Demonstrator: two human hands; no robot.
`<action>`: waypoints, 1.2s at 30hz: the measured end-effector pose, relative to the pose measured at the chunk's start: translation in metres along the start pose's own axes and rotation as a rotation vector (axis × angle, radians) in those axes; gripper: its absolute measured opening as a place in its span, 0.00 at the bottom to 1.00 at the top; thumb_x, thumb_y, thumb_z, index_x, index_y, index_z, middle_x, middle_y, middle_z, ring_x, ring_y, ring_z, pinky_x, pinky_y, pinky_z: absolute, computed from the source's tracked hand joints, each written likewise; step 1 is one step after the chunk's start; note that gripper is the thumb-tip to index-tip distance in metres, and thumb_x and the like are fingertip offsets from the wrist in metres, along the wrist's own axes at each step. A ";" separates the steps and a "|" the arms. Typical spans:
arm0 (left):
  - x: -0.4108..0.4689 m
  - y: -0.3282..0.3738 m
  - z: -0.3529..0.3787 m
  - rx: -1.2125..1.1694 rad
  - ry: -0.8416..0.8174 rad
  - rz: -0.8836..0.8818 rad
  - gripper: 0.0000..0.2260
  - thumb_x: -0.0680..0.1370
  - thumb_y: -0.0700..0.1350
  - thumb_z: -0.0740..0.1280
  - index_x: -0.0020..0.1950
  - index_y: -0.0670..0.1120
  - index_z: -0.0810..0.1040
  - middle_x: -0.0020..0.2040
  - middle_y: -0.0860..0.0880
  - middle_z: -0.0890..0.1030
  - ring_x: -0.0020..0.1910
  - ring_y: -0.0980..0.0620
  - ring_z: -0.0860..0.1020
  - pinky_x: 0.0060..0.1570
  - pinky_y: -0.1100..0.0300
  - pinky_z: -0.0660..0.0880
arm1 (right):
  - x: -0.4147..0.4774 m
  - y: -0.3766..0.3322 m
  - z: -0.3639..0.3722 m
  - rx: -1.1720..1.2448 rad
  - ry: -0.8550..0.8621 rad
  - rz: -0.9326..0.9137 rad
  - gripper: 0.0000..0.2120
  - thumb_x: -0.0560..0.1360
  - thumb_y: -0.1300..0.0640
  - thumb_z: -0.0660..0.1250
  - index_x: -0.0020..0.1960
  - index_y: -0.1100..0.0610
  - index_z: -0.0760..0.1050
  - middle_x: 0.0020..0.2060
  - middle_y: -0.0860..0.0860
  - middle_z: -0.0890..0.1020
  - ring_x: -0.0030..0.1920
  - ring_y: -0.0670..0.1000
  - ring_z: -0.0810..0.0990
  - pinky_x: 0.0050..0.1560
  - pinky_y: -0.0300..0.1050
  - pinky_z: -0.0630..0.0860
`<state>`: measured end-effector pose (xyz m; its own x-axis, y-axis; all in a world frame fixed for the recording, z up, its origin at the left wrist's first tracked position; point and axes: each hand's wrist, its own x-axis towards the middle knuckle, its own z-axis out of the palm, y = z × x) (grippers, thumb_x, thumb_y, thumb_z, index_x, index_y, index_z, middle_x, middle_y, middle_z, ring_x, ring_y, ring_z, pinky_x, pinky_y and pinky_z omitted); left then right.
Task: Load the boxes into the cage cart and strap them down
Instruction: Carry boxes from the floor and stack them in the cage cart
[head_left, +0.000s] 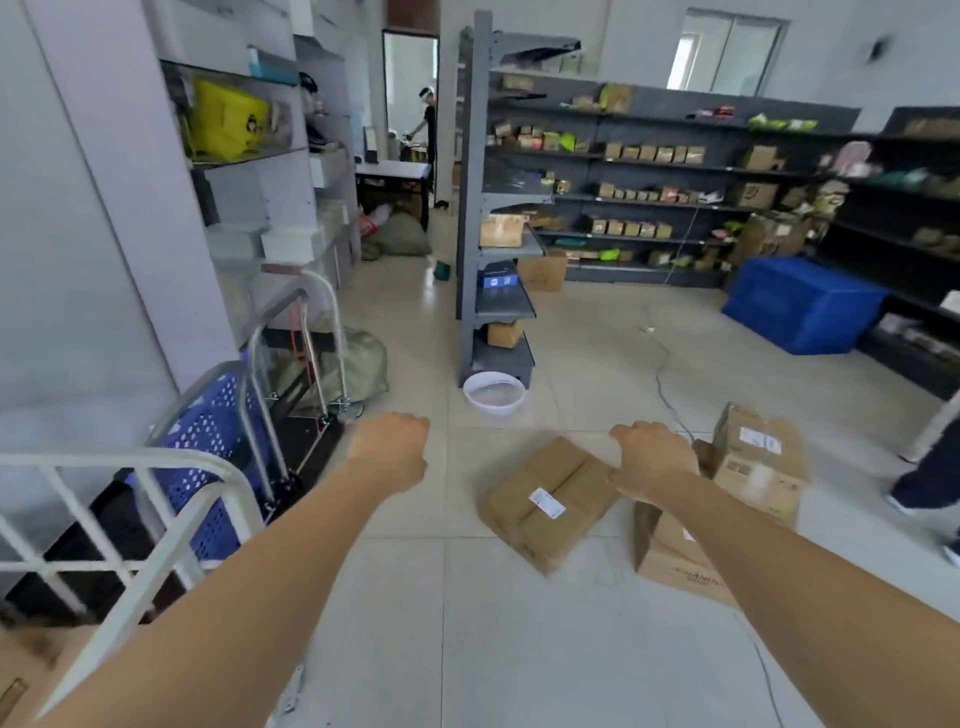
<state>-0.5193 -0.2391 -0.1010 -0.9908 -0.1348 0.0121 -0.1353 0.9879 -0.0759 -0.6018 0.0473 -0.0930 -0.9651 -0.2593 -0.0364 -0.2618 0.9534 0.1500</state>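
My left hand (389, 447) and right hand (654, 460) hang empty, loosely curled. The boxes (758, 462) lie on the floor (467, 623), the cart (156, 460) to my left. I'd grip the flat box (545, 506) by opposite edges and lift it level.

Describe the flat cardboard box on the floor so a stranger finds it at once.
From the tall grey shelf unit mid-room, drop to the white basin at its foot. Nearer the camera lies the flat box, white label on top; unlike the two taller boxes on its right, it sits alone.
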 end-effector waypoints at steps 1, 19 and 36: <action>0.017 0.007 0.003 -0.002 -0.007 0.018 0.15 0.78 0.47 0.64 0.63 0.44 0.71 0.63 0.44 0.75 0.63 0.44 0.73 0.56 0.53 0.72 | 0.011 0.008 0.003 0.001 -0.015 0.019 0.24 0.75 0.53 0.63 0.71 0.51 0.67 0.63 0.52 0.74 0.64 0.54 0.71 0.57 0.47 0.71; 0.278 0.135 0.104 -0.071 -0.306 0.065 0.16 0.79 0.46 0.62 0.66 0.45 0.70 0.61 0.47 0.75 0.62 0.46 0.73 0.55 0.54 0.71 | 0.242 0.141 0.110 0.071 -0.229 0.112 0.21 0.77 0.54 0.59 0.70 0.53 0.68 0.62 0.53 0.75 0.64 0.55 0.72 0.57 0.49 0.73; 0.465 0.208 0.258 -0.240 -0.651 -0.180 0.20 0.80 0.49 0.60 0.72 0.47 0.66 0.68 0.49 0.72 0.67 0.49 0.70 0.58 0.56 0.72 | 0.497 0.210 0.236 -0.004 -0.515 -0.026 0.21 0.76 0.50 0.63 0.68 0.52 0.69 0.60 0.52 0.76 0.63 0.55 0.73 0.55 0.47 0.74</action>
<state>-1.0087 -0.1166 -0.3683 -0.7635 -0.2418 -0.5989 -0.3665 0.9257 0.0935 -1.1374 0.1548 -0.3133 -0.8355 -0.1721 -0.5219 -0.2863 0.9470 0.1461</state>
